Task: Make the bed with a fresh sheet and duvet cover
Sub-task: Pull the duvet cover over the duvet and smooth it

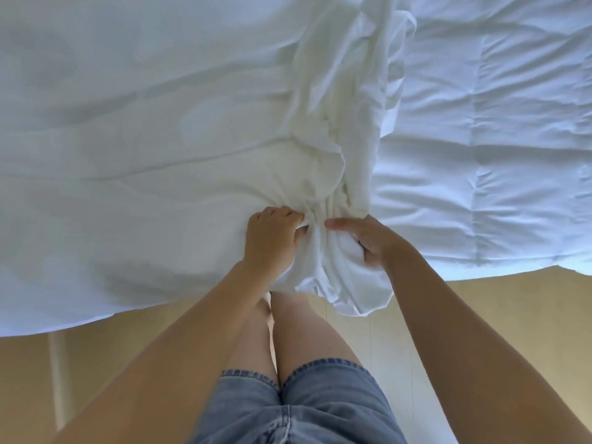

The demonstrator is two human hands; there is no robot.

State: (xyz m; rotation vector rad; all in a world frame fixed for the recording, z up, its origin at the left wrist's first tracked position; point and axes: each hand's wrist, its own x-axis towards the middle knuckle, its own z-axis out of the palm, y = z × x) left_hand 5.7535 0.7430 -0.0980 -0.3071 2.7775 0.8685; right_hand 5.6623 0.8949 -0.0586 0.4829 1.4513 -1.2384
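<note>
White cover (153,161) lies over the left and centre of the frame, gathered into a thick ridge mid-frame, with the quilted duvet (487,149) bare at right. At lower centre the left hand (272,240) clenches the ruched folds and the right hand (365,243) curls round the same bunch (thumb on top), probably scrunching the cover so it can be drawn along over the duvet.

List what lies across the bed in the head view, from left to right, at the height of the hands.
Flat duvet cover → left hand, gripping → bunched fabric between the hands → right hand, gripping → bare quilted duvet.
</note>
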